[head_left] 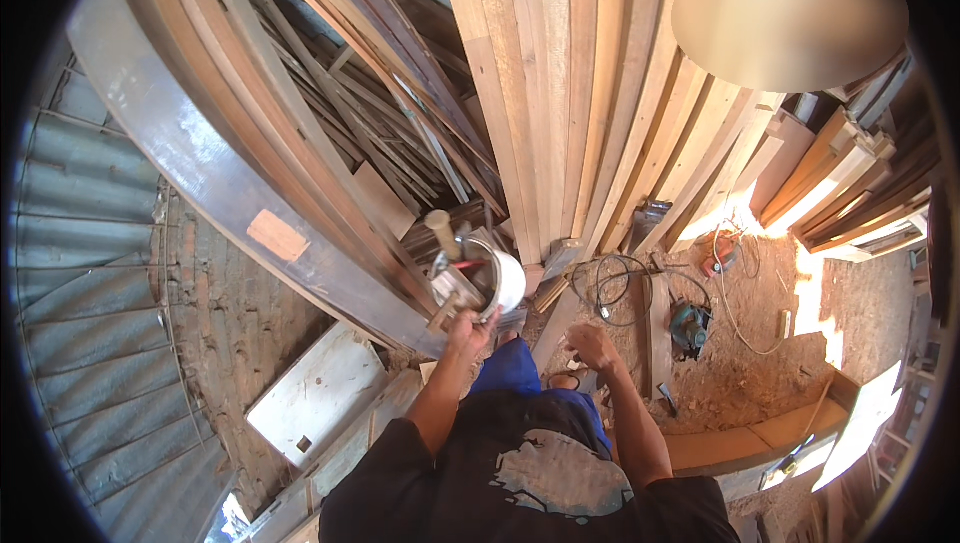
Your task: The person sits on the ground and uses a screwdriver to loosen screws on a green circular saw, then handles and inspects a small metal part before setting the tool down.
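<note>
My left hand (468, 331) is closed at the near rim of a white bucket (508, 281). Several tools stand in the bucket, among them a wooden mallet-like handle (440, 228) and a wooden block (452, 295); something red shows between them. To the right, above my lap, my right hand (592, 345) is held with its fingers curled in. Whether anything small lies between those fingers cannot be made out. The bucket's underside and part of my left fingers are hidden.
Long timber boards (540, 73) lean upright ahead. A wide dark plank (190, 153) slants on the left above a white panel (318, 393). At right lie a green power tool (690, 328), a red tool (716, 259) and looped black cable (600, 288) on the sawdust-covered floor.
</note>
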`<state>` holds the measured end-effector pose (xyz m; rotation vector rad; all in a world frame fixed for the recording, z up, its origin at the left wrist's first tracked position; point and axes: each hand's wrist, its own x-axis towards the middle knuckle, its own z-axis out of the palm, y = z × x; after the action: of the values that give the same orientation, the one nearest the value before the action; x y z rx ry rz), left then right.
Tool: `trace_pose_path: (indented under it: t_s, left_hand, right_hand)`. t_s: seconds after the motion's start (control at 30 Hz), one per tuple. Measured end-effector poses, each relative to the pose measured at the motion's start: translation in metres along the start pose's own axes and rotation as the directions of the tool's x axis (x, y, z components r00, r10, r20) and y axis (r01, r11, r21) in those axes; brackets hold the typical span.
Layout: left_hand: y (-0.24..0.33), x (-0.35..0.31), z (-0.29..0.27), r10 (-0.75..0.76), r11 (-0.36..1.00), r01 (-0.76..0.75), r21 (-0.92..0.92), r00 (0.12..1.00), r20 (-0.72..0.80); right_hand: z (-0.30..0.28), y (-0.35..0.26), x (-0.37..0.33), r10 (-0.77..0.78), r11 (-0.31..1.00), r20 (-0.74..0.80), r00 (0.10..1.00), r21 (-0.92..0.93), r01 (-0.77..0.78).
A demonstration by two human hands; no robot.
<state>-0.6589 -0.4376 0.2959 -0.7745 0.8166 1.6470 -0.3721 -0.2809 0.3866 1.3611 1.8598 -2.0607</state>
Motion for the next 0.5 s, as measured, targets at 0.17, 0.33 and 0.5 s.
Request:
trace_pose_path:
  t_s: [0.17, 0.33, 0.5]
  left_hand:
    - [0.087, 0.108, -0.022, 0.019, 0.960, -0.041, -0.276, 0.997, -0.081]
    - [0.142, 0.193, -0.005, 0.158, 0.964, -0.177, -0.197, 0.981, -0.110]
    - [0.180, 0.255, -0.004, 0.167, 0.933, -0.243, -0.267, 0.946, -0.278]
  right_hand:
    - [-0.006, 0.027, -0.029, 0.055, 0.998, 0.031, 0.998, -0.041, -0.054]
    - [0.002, 0.073, -0.060, 0.505, 0.808, -0.068, 0.861, 0.388, -0.443]
    - [0.009, 0.099, -0.070, 0.562, 0.795, -0.171, 0.809, 0.384, -0.470]
